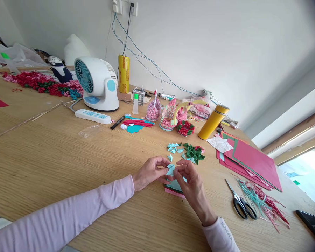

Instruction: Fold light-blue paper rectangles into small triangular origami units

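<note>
Small light-blue folded paper piece [170,170]: matt, smooth, sharply creased. Dark-green folded paper triangles [195,153]: matt too. Broad red rectangular paper sheets [259,162]: smooth, dull-surfaced. Crumpled white tissue-like paper [219,143]: rough with wrinkles. Pale-brown wooden tabletop [55,157]: fine straight grain, faint sheen. Rounded white-and-blue fan [101,78]: smooth plastic, soft gloss. Yellow cylindrical flask [212,124]: glossy, smooth. Black-handled scissors [236,198]: smooth plastic, bright metal. Pale-pink long sleeve [94,201]: soft matt cloth. Thin clear plastic wrapper [89,131]: glossy, crinkled.

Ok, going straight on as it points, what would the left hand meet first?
Beyond the light-blue paper already in its grasp, the left hand would likely meet the right hand first; exact depth is unclear.
</note>
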Tool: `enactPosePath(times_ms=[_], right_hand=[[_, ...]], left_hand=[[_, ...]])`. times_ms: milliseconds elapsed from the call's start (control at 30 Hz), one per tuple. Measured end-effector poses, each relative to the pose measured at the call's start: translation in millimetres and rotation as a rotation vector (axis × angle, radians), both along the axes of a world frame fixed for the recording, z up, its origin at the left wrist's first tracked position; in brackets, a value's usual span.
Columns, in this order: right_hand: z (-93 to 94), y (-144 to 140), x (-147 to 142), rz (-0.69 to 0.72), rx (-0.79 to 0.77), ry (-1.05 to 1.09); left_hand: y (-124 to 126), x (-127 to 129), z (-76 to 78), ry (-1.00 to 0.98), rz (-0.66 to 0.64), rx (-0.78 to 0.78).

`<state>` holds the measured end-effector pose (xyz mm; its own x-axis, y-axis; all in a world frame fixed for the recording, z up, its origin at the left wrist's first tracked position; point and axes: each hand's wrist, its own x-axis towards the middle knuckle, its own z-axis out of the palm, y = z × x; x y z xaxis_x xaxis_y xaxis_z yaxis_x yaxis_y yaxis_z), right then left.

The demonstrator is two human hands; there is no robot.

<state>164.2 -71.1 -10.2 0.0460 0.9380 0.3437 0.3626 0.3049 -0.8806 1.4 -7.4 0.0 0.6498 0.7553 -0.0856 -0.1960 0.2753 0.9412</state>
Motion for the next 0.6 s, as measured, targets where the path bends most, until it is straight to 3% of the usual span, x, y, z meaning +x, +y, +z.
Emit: enactPosePath(times_ms=[300,467,600], right_hand=[[8.8,-5,-3,-0.006,0.139,-0.398],[10.2,-8,-3,0.028,0.192,-0.462],[15.4,-12,-5,0.013,0.165,-0.457]], left_hand=[[-1,1,-0.6,0.045,0.033,0.023],[-1,-1,-0.5,0.053,0.026,-0.004],[0,-1,-2.1,0.043,0.034,0.060]])
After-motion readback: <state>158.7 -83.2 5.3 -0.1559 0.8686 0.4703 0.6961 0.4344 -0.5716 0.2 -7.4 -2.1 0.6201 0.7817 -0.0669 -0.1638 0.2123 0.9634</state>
